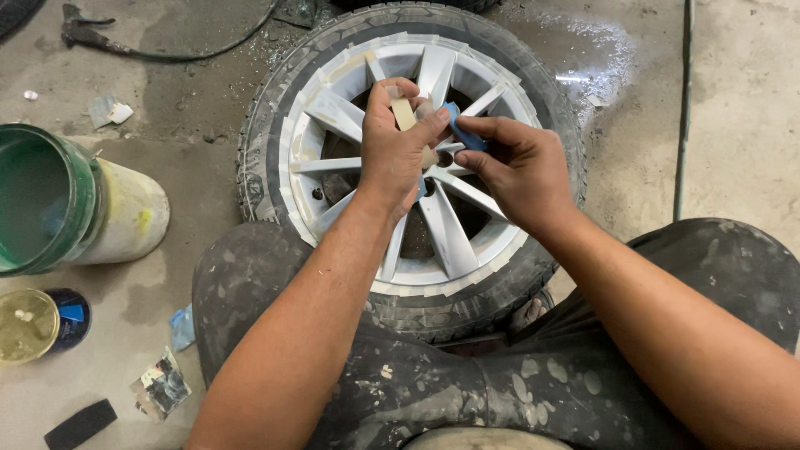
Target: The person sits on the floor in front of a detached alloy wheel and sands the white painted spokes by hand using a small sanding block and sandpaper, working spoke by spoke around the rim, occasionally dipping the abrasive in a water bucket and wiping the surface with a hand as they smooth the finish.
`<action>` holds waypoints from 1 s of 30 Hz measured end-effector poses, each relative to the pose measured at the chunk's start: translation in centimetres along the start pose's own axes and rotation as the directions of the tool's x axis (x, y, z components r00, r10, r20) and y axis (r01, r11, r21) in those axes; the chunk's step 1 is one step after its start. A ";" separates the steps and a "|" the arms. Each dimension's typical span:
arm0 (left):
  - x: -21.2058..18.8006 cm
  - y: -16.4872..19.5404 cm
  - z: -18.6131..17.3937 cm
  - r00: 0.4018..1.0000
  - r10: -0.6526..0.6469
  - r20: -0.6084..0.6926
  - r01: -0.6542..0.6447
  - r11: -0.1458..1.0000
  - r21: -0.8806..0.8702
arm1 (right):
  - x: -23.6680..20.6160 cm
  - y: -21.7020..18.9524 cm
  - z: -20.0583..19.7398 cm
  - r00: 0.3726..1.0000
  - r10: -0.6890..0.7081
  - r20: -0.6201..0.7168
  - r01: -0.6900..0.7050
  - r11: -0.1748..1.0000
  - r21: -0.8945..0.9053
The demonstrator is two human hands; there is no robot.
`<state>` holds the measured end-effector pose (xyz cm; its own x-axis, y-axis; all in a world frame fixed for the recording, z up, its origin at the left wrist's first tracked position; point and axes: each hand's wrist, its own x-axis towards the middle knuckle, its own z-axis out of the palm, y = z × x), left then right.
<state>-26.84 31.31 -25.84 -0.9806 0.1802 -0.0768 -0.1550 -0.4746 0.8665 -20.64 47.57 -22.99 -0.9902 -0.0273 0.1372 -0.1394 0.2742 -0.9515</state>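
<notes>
A wheel (417,167) with a taped silver rim lies at twelve o'clock from the knees. Over its hub, the left hand (400,154) pinches a tan card (404,114); the right hand (517,167), touching it at three o'clock, grips a small blue piece (457,125). A green bucket (50,200) lies at nine o'clock.

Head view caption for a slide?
Left hand holds tan spreader, right hand holds blue scraper over masked alloy wheel.
</notes>
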 end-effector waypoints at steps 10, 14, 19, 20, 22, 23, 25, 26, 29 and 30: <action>-0.1 0.3 0.6 0.986 0.126 0.106 -0.141 0.979 0.147 | 0.7 0.7 -0.5 0.994 0.106 -0.018 -0.097 0.952 0.291; 0.0 0.0 0.5 0.979 0.152 0.134 -0.182 0.951 0.249 | 1.0 1.0 -0.9 0.971 0.237 -0.034 -0.219 0.936 0.276; -0.2 -0.3 0.8 0.975 0.147 0.168 -0.191 0.937 0.292 | 0.9 1.1 -1.2 0.968 0.210 -0.136 -0.197 0.975 0.100; -0.3 -0.3 0.8 0.975 0.149 0.166 -0.193 0.936 0.294 | 0.9 1.0 -1.2 0.972 0.185 -0.145 -0.176 0.982 0.071; -0.5 -0.3 0.9 0.974 0.159 0.161 -0.202 0.933 0.299 | 0.8 0.9 -1.2 0.972 0.181 -0.150 -0.175 0.983 0.054; -0.5 -0.4 1.0 0.973 0.168 0.159 -0.210 0.930 0.303 | 0.9 0.8 -1.1 0.968 0.202 -0.146 -0.195 0.979 0.064; -0.6 -0.4 1.1 0.966 0.194 0.173 -0.238 0.927 0.289 | 0.9 0.6 -1.0 0.965 0.229 -0.129 -0.221 0.972 0.076; -0.7 -0.4 1.2 0.959 0.210 0.188 -0.256 0.927 0.272 | 0.8 0.5 -1.0 0.965 0.236 -0.115 -0.228 0.970 0.079; -0.7 -0.2 1.3 0.958 0.189 0.216 -0.240 0.940 0.244 | 0.7 0.4 -0.8 0.969 0.229 -0.090 -0.221 0.971 0.085; -0.8 -0.1 1.3 0.960 0.170 0.222 -0.223 0.945 0.239 | 0.7 0.4 -0.8 0.972 0.221 -0.083 -0.214 0.973 0.088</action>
<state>-25.91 32.34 -25.25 -0.9412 0.2838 0.1833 0.1005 -0.2827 0.9539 -21.41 48.40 -23.03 -0.9920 0.1137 -0.0540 0.0749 0.1883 -0.9793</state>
